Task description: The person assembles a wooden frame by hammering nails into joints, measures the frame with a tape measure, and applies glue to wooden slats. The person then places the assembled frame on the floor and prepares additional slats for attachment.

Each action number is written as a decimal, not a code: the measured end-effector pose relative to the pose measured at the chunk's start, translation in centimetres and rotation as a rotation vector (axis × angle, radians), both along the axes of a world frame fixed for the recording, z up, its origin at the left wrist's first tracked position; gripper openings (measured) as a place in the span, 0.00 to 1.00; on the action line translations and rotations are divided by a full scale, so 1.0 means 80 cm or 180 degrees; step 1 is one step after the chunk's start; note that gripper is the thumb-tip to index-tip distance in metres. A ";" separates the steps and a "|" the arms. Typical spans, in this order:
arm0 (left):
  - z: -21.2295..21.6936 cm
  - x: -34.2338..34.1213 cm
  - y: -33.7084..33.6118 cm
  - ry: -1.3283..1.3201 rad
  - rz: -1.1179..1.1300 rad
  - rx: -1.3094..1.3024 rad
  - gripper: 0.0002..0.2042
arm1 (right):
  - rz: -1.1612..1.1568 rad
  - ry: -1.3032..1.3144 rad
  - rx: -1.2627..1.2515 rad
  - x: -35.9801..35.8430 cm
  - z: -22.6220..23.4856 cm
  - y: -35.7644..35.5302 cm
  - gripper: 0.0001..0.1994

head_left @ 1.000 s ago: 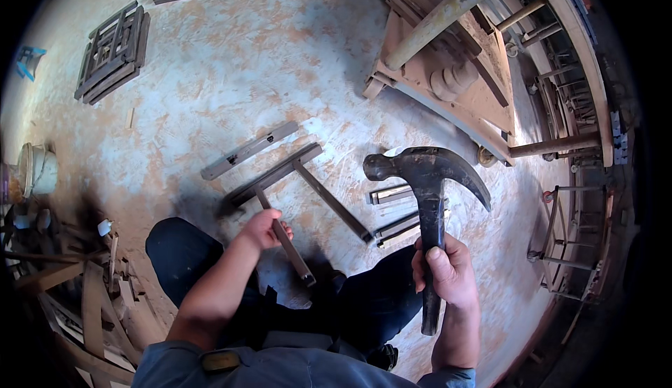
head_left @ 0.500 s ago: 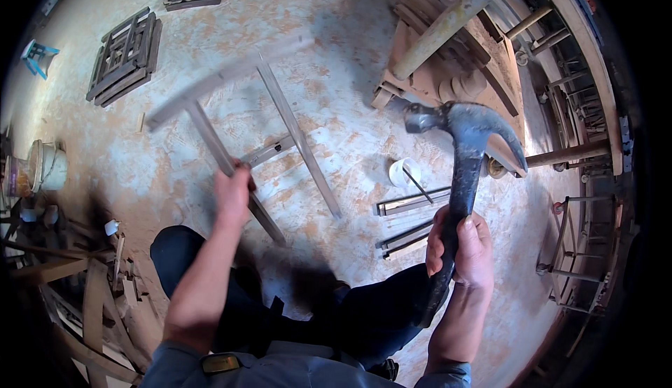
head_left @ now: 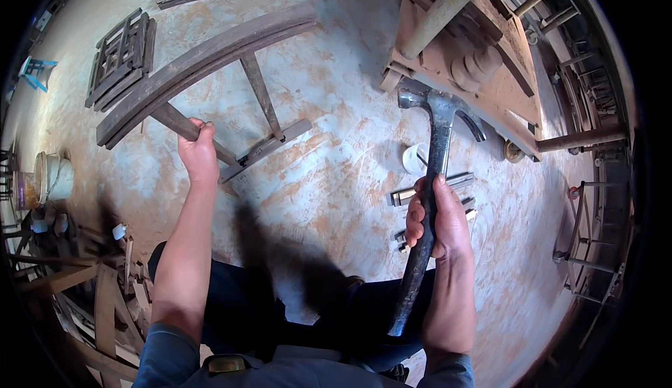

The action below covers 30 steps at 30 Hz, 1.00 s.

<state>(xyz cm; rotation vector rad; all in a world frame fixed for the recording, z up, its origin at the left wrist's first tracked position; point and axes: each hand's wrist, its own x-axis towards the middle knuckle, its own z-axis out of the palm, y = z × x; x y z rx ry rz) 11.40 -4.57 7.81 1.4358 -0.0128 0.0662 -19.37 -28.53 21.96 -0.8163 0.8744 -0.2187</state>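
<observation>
The left hand point(head_left: 199, 156) is up in the left-centre of the frame, fingers wrapped tight around a dark rail of the wooden frame point(head_left: 203, 66), gripping one of the slanting crosspieces just below the long curved top rail. That frame sprawls across the upper left of the picture, its long curved rail running from lower left up to upper right, with two shorter pieces dropping down toward a short bottom bar point(head_left: 266, 150) near the centre.

Over on the right, the right hand point(head_left: 435, 214) is closed firmly round the handle of the claw hammer point(head_left: 432, 178). The handle runs nearly vertical, leaning a touch, from the lower centre up to the steel head in the upper right-centre, striking face to the left, claw curling off to the right. The head stands to the right of the frame's bottom bar, with bare floor point(head_left: 329, 199) between them.

So the key line: the frame lies left and slightly up from the hammer head, and the left hand is the one already on it; the hammer hand is well apart from the wood.

Just behind the hammer handle sit a small white cup point(head_left: 414, 158) and a few short metal-edged strips point(head_left: 420, 193) on the floor. A big timber piece of furniture point(head_left: 483, 59) fills the upper right.
</observation>
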 end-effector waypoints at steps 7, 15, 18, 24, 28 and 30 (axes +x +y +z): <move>-0.029 0.000 -0.004 0.0066 -0.0088 -0.0035 0.07 | -0.0174 -0.0076 0.0079 -0.009 -0.007 -0.004 0.20; -0.044 -0.005 -0.010 0.0256 -0.0050 -0.0236 0.09 | -0.0157 -0.0010 -0.0030 -0.007 -0.011 -0.004 0.21; -0.049 -0.004 -0.010 0.0260 -0.0040 -0.0193 0.09 | -0.0158 0.0044 -0.0060 -0.008 -0.014 -0.003 0.21; -0.056 -0.004 -0.010 0.0268 0.0043 0.0038 0.08 | -0.0154 0.0063 -0.0078 -0.005 -0.016 -0.002 0.21; -0.056 -0.004 -0.012 0.0246 0.0070 0.0035 0.08 | -0.0160 0.0057 -0.0039 -0.004 -0.020 -0.003 0.21; -0.058 -0.001 -0.011 0.0215 0.0086 0.0048 0.08 | -0.0134 0.0025 -0.0027 -0.002 -0.021 -0.003 0.21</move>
